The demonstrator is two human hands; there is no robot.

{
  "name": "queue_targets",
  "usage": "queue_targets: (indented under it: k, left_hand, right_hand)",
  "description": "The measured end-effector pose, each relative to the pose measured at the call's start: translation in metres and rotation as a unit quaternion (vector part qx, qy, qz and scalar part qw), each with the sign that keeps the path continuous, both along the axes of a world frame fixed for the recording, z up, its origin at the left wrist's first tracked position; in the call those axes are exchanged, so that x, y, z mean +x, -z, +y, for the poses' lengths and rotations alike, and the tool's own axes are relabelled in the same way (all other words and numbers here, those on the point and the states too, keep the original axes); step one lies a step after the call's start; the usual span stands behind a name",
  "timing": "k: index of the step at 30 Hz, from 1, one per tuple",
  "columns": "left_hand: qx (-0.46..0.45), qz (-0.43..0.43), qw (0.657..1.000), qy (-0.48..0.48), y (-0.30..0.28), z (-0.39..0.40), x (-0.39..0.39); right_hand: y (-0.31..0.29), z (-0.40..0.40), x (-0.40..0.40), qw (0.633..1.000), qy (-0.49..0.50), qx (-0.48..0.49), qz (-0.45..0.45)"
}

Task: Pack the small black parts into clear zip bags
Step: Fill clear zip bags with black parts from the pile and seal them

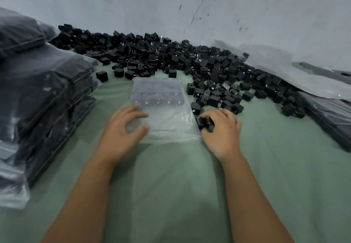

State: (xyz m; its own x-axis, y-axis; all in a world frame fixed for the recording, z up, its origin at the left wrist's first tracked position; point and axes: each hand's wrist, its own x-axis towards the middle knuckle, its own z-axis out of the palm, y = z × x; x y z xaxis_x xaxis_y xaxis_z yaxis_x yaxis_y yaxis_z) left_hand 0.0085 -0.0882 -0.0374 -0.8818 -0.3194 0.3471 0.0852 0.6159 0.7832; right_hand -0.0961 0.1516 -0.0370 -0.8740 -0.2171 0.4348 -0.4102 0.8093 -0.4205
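A clear zip bag (167,117) lies flat on the green cloth in front of me, with rows of black parts showing through its far half. My left hand (123,128) rests on the bag's near left corner, fingers spread and lightly bent. Just right of the bag's near edge, my right hand (221,130) grips a small black part (204,124) with curled fingers. A big heap of loose black parts (171,56) stretches along the wall and down toward my right hand.
Filled zip bags are stacked high on the left (43,94). More filled bags lie at the right edge (330,121), with a large crumpled clear sheet (275,67) behind them. A grey wall closes the back. The green cloth (180,185) runs toward me.
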Motion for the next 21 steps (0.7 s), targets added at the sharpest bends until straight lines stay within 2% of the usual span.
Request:
queue_targets:
  k: [4, 7, 10, 15, 18, 21]
  left_hand:
    - [-0.1, -0.026, 0.994, 0.027, -0.004, 0.005, -0.004]
    - [-0.157, -0.052, 0.985, 0.043, -0.001, 0.004, -0.008]
    - [-0.161, -0.053, 0.985, 0.035, 0.003, 0.002, -0.012]
    - [-0.127, -0.024, 0.991, 0.025, 0.003, 0.004, -0.015]
    - [-0.105, -0.035, 0.993, 0.043, -0.002, 0.004, -0.011]
    - [-0.056, -0.001, 0.997, 0.048, -0.002, 0.005, -0.007]
  right_hand:
    - [0.001, -0.002, -0.005, 1.0, -0.008, -0.017, -0.021]
    - [-0.003, -0.005, -0.007, 0.996, 0.048, -0.058, 0.047]
    - [-0.008, -0.015, 0.001, 0.982, 0.062, -0.128, 0.125]
    - [-0.016, -0.057, 0.041, 0.96, -0.105, -0.163, 0.201]
    - [-0.015, -0.084, 0.068, 0.943, -0.193, -0.213, 0.167]
    - [-0.011, -0.095, 0.081, 0.945, -0.228, -0.157, 0.175]
